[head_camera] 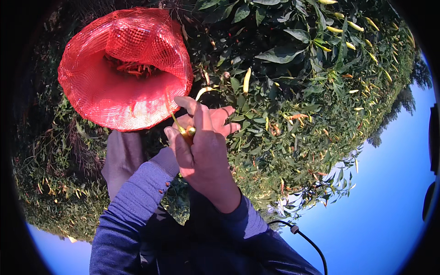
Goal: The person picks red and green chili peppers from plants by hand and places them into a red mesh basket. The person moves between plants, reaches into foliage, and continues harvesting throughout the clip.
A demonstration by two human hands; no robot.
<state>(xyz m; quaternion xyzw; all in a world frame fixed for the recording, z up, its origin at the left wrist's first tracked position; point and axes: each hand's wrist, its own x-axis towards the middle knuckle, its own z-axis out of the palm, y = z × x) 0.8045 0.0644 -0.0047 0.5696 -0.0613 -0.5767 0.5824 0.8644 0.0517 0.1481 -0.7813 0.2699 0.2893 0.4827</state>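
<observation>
My right hand [209, 154] is shut on chili peppers [187, 134], yellow to orange, with a green stem poking out past the thumb. It crosses in front of my left hand [221, 118], whose fingertips point right towards the plants. The palm of my left hand is hidden, so I cannot tell if it holds anything. Just up and left of both hands, a red mesh sack [87, 82] gapes wide. Red chili peppers [135, 70] lie deep inside it, and a single red chili [132, 109] shows against its near inner wall.
Chili plants [309, 86] crowd the right side, bearing yellow and orange peppers; a yellow chili [246, 80] stands out near my hands. More plants [65, 185] grow on the left. My trouser leg [122, 158] is below the sack. A black cable [311, 242] curves beside my right sleeve.
</observation>
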